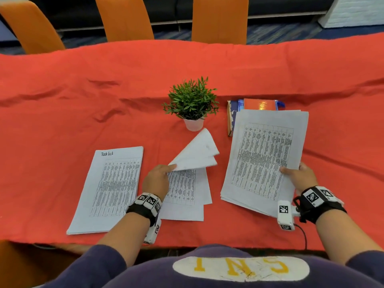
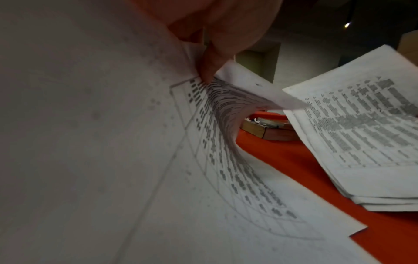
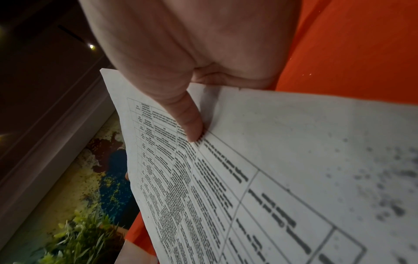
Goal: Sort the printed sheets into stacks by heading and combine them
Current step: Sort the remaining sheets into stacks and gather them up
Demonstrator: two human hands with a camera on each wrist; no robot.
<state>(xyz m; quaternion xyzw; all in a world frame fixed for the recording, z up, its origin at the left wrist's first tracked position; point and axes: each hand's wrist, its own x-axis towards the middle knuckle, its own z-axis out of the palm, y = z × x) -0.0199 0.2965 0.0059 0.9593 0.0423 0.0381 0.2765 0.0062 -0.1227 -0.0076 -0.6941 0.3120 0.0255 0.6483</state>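
Three groups of printed sheets lie on the red tablecloth (image 1: 62,113). A flat stack headed "Task list" (image 1: 110,188) sits at the left. My left hand (image 1: 160,175) pinches the top corners of the middle stack (image 1: 187,196) and folds them back, blank undersides up (image 1: 197,152); the left wrist view shows a fingertip (image 2: 208,71) under the curled sheet (image 2: 226,110). My right hand (image 1: 299,173) grips a thicker stack of table sheets (image 1: 264,156) at its right edge, thumb (image 3: 187,121) on top of the stack (image 3: 271,178).
A small green plant in a white pot (image 1: 192,104) stands behind the middle stack. Books (image 1: 257,104) lie partly under the right stack. Orange chairs (image 1: 220,17) line the table's far side. Bare cloth spreads to the left and far right.
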